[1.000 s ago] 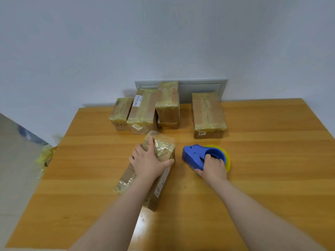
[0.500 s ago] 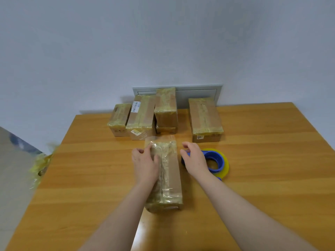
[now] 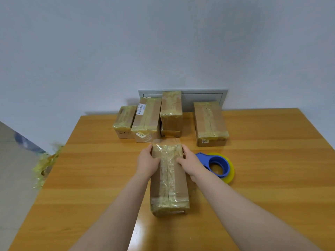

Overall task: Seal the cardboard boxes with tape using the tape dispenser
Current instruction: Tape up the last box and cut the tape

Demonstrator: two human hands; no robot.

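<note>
A long cardboard box wrapped in yellowish tape lies lengthwise in the middle of the wooden table. My left hand grips its far left side and my right hand grips its far right side, thumbs on top. A loose flap of clear tape sticks out past the box's far end. The blue tape dispenser with its yellow roll lies on the table just right of my right wrist, untouched.
Several taped boxes stand at the table's back edge: a small box, a labelled box, a stacked pair of boxes and a larger box. A grey panel is on the wall. Crumpled tape scraps hang off the left edge.
My right hand let go of the dispenser and came onto the box. The box turned from slanted to straight, lengthwise toward me. Both hands now hold its far end.
</note>
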